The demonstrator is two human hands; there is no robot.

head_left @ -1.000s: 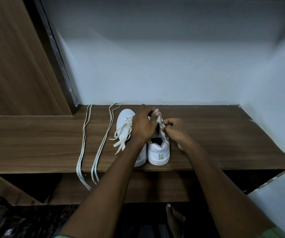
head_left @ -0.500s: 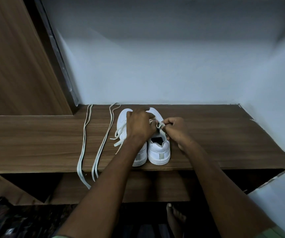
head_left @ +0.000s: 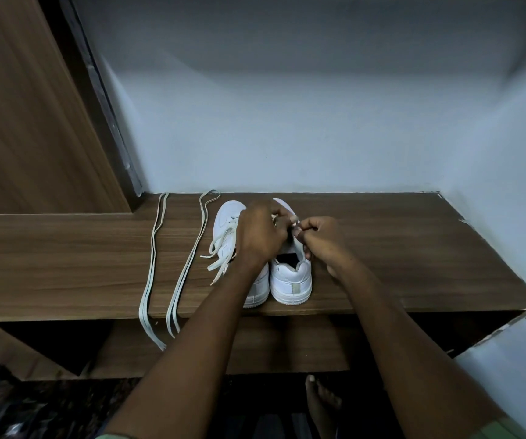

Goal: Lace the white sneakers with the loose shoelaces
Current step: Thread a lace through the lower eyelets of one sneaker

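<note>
A: Where are the sneakers?
B: Side by side near the front edge of the wooden desk (head_left: 413,255), heels toward the camera. The right sneaker (head_left: 291,280) shows its heel and dark opening; the left sneaker (head_left: 226,217) is partly hidden behind the left forearm.

A: And the hands?
B: Both are over the right sneaker's tongue area. The left hand (head_left: 260,232) has its fingers curled, and something pale shows at the fingertips, but I cannot tell what it grips. The right hand (head_left: 321,239) pinches a pale lace end (head_left: 296,224) between its fingers (head_left: 306,231), just above the tongue.

A: Are the hands touching?
B: They meet, or nearly so; I cannot tell which.

A: Is the left sneaker laced?
B: It carries a lace (head_left: 220,255), with loose ends spilling off its left side onto the desk.

A: Any other laces?
B: Two, lying to the left of the sneakers, each folded into a long loop. The near lace (head_left: 192,248) runs just beside the left sneaker; the far lace (head_left: 152,248) lies further left. Their ends hang over the desk's front edge.

A: What surrounds it?
B: A pale wall (head_left: 287,122) behind and to the right, a wooden panel (head_left: 17,122) at left, and a bare foot (head_left: 320,400) on the floor below.
</note>
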